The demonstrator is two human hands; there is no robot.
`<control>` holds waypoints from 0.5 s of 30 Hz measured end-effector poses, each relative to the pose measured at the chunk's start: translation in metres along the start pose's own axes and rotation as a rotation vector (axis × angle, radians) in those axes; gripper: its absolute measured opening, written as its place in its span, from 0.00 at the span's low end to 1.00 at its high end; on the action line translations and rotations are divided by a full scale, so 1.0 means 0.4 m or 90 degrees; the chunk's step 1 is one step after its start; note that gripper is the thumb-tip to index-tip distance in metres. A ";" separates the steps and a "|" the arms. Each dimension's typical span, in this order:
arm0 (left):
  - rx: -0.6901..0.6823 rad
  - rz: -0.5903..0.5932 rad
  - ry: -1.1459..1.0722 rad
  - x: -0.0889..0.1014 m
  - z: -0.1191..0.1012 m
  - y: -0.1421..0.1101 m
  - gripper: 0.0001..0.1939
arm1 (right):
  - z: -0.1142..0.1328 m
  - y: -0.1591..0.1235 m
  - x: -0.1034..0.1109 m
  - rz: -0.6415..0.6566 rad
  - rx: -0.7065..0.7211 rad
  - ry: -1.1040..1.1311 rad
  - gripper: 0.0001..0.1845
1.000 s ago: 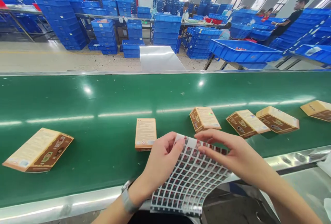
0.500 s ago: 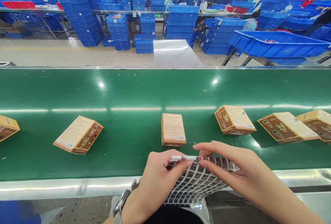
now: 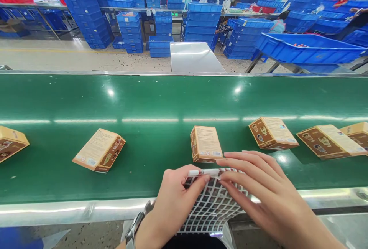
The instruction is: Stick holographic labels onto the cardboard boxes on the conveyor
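Observation:
A flexible sheet (image 3: 207, 206) with dark cells and a white grid, possibly stickers, hangs over the belt's near edge. Its top edge is rolled or folded over, showing a white strip. My left hand (image 3: 175, 199), with a watch on the wrist, pinches that edge at its left end between thumb and fingers. At the other end my right hand (image 3: 267, 187) has its thumb and fingertips on the sheet's edge, the other fingers raised. Just beyond my hands a small brown and cream box (image 3: 207, 143) lies on the green conveyor belt (image 3: 155, 99).
More brown boxes lie on the belt: one to the left (image 3: 100, 149), others to the right (image 3: 273, 133). A metal rail (image 3: 71, 212) runs along the near edge. Across the belt stand a metal plate (image 3: 195, 57), a blue crate (image 3: 310, 49) and stacked crates. People sit farther back.
The boxes have shifted right along the belt. My right hand has spread its fingers and moved slightly left along the sheet's edge. My left hand stays nearly in place.

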State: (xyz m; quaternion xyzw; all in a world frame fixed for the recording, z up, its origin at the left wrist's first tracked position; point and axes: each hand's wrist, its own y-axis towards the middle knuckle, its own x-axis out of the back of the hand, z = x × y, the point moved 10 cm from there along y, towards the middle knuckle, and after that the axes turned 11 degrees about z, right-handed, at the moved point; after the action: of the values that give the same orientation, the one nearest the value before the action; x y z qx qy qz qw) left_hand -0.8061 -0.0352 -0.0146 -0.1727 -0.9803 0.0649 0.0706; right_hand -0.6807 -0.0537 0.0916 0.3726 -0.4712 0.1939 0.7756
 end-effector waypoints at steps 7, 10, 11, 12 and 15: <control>-0.166 0.177 0.099 -0.035 -0.009 0.049 0.03 | -0.371 -0.091 -0.117 -0.071 -0.554 0.520 0.24; -0.200 0.289 0.210 -0.078 -0.013 0.085 0.01 | -0.430 -0.110 -0.190 -0.108 -0.648 0.642 0.30; -0.197 0.312 0.236 -0.089 -0.012 0.097 0.02 | -0.437 -0.111 -0.205 -0.111 -0.659 0.651 0.29; -0.192 0.331 0.254 -0.099 -0.011 0.108 0.02 | -0.442 -0.113 -0.214 -0.115 -0.666 0.647 0.29; -0.173 0.359 0.272 -0.123 -0.015 0.130 0.03 | -0.453 -0.129 -0.218 -0.132 -0.687 0.615 0.27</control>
State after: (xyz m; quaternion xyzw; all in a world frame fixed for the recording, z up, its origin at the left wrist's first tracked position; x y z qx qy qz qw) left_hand -0.7423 -0.0034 -0.0225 -0.4532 -0.8570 -0.0863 0.2296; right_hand -0.5827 0.0553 -0.0556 -0.1461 -0.0685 0.0030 0.9869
